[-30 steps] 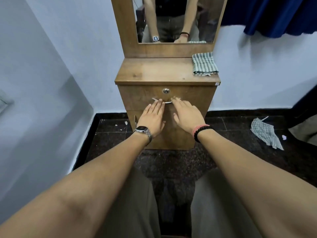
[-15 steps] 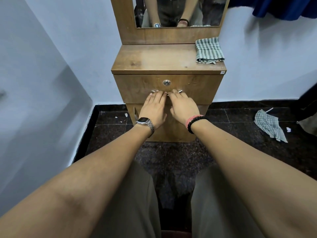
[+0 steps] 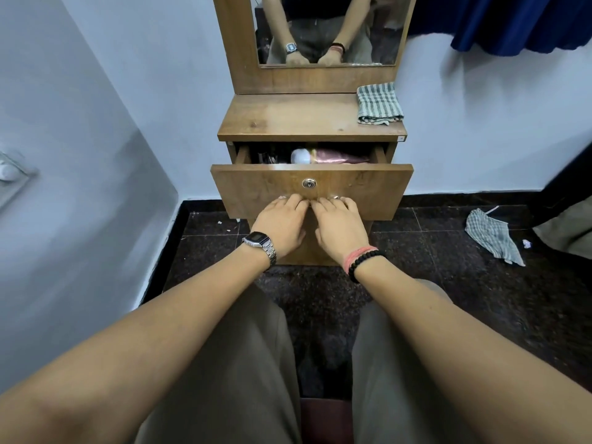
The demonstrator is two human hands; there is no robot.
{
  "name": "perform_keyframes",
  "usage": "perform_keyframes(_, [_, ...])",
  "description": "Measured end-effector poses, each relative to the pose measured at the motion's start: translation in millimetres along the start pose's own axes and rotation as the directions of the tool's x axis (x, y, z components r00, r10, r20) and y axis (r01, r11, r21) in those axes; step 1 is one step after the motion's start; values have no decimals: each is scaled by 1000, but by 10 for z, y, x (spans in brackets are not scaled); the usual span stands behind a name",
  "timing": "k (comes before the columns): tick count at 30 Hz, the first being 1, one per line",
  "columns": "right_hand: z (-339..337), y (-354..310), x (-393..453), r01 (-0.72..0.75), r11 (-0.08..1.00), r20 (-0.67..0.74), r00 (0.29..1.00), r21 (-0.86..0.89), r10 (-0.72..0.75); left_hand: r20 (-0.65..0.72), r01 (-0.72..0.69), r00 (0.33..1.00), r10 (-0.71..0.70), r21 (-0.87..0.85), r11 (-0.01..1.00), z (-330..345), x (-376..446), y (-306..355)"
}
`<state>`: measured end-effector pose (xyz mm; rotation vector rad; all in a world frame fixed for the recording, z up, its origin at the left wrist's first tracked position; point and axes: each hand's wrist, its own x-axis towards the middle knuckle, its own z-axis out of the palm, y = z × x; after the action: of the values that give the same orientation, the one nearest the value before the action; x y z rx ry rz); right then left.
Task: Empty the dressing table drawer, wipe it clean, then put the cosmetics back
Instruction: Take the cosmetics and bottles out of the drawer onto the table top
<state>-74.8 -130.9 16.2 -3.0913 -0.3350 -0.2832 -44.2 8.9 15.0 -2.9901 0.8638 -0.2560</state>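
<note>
Opening step, task barely started. Left hand (image 3: 282, 224) and right hand (image 3: 341, 227) sit side by side on the drawer (image 3: 312, 190) front, fingers curled over the metal handle (image 3: 334, 197) just below the lock (image 3: 308, 183) — both gripping it, only the handle ends show past the knuckles.

Drawer is partly out. Through the gap: a white-capped item (image 3: 301, 156) beside something pink and glossy (image 3: 339, 156), darker small bits (image 3: 269, 157) at the left — cosmetics, I'd guess, can't identify them. Nothing removed yet, as far as I can see.

Folded checked cloth (image 3: 379, 104) lies on the right rear corner of the dressing table top (image 3: 288, 118), below the mirror (image 3: 326, 27) — likely the wipe.

Next, in my judgement: pull straight and level until the whole interior shows, release the handle, then lift items out onto the top.
</note>
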Motion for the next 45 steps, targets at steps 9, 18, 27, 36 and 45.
perform_keyframes(9, [-153,-220,-470,-11,999,20,1000,39,10,-235,-78,970,61,-64,995,-562,-256,189])
perform_keyframes(18, [-213,-395,-784,-47,997,62,997,61,43,-152,70,985,-76,-46,997,-615,-445,86])
perform_keyframes(27, [-532,-407,-1001,-31,940,-223,968,341,113,-123,98,986,-109,-92,991,-653,-594,132])
perform_keyframes(36, [-569,-16,-810,-98,979,-72,991,181,113,-89,80,992,-90,-113,990,-736,-605,112])
perform_keyframes(45, [-509,-78,-931,-106,984,-127,984,142,125,-85,63,993,-77,-158,986,-742,-618,145])
